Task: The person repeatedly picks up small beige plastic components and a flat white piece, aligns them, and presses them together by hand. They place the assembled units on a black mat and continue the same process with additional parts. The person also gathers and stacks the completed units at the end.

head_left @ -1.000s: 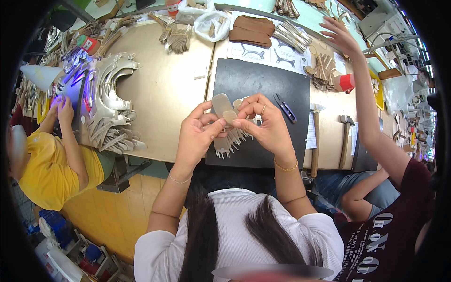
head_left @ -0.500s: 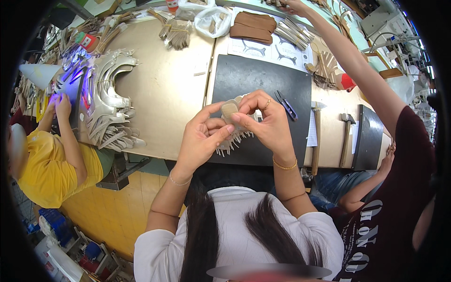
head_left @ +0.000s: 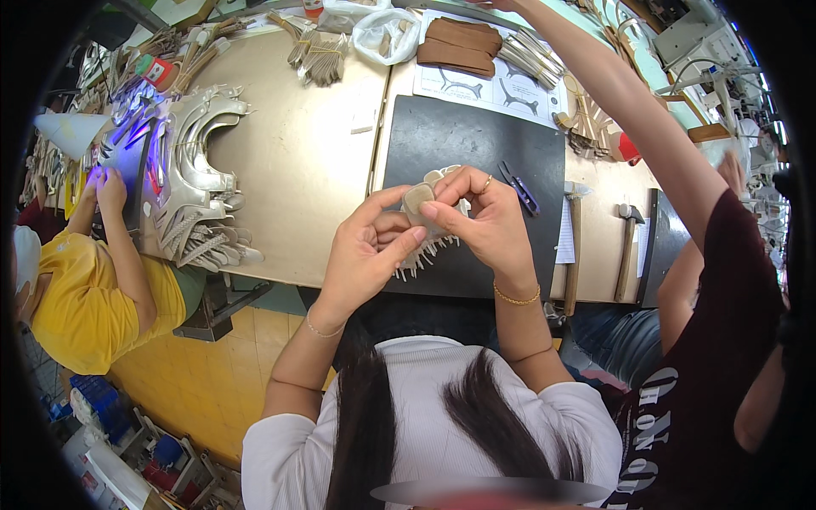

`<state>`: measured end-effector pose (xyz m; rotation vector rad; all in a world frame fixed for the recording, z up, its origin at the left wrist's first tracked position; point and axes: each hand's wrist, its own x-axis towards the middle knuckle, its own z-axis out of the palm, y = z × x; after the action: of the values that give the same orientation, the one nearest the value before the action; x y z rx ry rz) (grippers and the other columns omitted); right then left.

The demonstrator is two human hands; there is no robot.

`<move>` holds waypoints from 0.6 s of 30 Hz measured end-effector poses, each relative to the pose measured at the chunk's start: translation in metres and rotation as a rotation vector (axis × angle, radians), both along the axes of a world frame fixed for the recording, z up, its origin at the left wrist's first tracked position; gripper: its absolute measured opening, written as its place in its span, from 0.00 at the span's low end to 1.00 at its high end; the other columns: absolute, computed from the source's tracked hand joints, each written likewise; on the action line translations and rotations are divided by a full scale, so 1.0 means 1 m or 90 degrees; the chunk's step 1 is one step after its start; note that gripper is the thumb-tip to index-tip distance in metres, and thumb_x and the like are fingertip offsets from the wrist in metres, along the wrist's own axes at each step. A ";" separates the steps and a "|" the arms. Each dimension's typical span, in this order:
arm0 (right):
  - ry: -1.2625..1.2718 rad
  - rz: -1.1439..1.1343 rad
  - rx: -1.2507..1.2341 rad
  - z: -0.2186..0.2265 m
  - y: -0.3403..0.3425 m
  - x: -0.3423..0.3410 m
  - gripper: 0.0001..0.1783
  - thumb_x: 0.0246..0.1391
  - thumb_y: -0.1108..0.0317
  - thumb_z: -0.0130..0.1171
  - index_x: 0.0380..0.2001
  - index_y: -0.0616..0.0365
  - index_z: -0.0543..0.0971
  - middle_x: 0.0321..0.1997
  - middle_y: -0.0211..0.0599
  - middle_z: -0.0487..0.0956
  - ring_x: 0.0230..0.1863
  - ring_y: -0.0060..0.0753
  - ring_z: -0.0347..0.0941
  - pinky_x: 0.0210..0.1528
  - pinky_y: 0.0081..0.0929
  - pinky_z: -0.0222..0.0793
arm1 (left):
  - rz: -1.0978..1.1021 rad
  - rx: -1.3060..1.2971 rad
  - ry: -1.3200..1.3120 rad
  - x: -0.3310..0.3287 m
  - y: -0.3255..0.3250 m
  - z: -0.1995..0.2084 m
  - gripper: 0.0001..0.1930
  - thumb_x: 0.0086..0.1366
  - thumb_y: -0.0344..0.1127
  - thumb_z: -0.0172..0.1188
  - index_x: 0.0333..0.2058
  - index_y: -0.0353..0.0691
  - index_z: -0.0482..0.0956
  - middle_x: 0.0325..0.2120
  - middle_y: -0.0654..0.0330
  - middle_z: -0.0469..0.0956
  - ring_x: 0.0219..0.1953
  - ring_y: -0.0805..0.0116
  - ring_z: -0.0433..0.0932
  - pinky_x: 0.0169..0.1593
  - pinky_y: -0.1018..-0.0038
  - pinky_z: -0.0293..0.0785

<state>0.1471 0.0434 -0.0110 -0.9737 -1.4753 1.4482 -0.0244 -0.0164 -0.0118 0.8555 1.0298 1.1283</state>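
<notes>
Above the black mat (head_left: 476,127), my left hand (head_left: 367,246) and my right hand (head_left: 484,217) are close together. Between their thumbs and fingers they grip a small beige piece with rounded corners (head_left: 417,198), which looks like leather or fabric. The right thumb presses on its face, while the left fingers hold its left edge and underside. Partly covered by the hands, several similar pale pieces with thin strips (head_left: 415,262) show beneath them; whether they are joined to the held piece I cannot tell. To the right of my right hand lie dark purple thread snips (head_left: 520,189).
Two hammers (head_left: 573,255) lie right of the mat. Brown strips (head_left: 459,47) and a printed sheet (head_left: 450,85) are beyond it. Pale curved parts (head_left: 194,161) are stacked at left. A co-worker's arm (head_left: 633,106) reaches across at right; a person in yellow (head_left: 98,297) works at left.
My hands keep nearly the same pinch on the beige piece. At right, the co-worker in the dark shirt has shifted, the reaching hand going farther toward the top edge.
</notes>
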 end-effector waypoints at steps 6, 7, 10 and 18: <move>0.008 0.005 -0.018 0.001 0.000 0.000 0.10 0.47 0.72 0.70 0.24 0.61 0.77 0.30 0.31 0.78 0.33 0.18 0.71 0.38 0.20 0.67 | 0.018 0.014 0.026 0.001 -0.002 0.005 0.22 0.64 0.25 0.60 0.56 0.31 0.68 0.38 0.52 0.81 0.35 0.78 0.79 0.30 0.86 0.71; 0.009 0.007 -0.019 0.000 0.000 0.000 0.10 0.47 0.71 0.70 0.24 0.60 0.77 0.30 0.31 0.78 0.33 0.18 0.71 0.38 0.20 0.66 | 0.028 0.022 0.025 0.001 -0.002 0.004 0.21 0.64 0.26 0.60 0.56 0.31 0.69 0.39 0.53 0.81 0.35 0.77 0.79 0.31 0.85 0.73; -0.002 -0.003 -0.017 0.001 0.000 0.000 0.10 0.47 0.71 0.70 0.24 0.60 0.76 0.30 0.31 0.78 0.33 0.18 0.71 0.39 0.19 0.66 | 0.054 0.043 0.003 0.004 -0.002 0.003 0.19 0.66 0.28 0.59 0.54 0.30 0.72 0.40 0.55 0.80 0.37 0.76 0.79 0.36 0.81 0.77; 0.008 -0.010 -0.001 0.001 -0.002 -0.002 0.10 0.47 0.72 0.70 0.23 0.59 0.76 0.30 0.30 0.77 0.34 0.19 0.71 0.40 0.20 0.66 | 0.106 0.078 0.028 0.006 0.000 0.001 0.13 0.67 0.30 0.58 0.47 0.29 0.78 0.37 0.58 0.78 0.38 0.75 0.78 0.39 0.78 0.78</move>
<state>0.1447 0.0415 -0.0102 -0.9734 -1.4547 1.4419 -0.0181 -0.0166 -0.0105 0.9072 1.0917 1.3285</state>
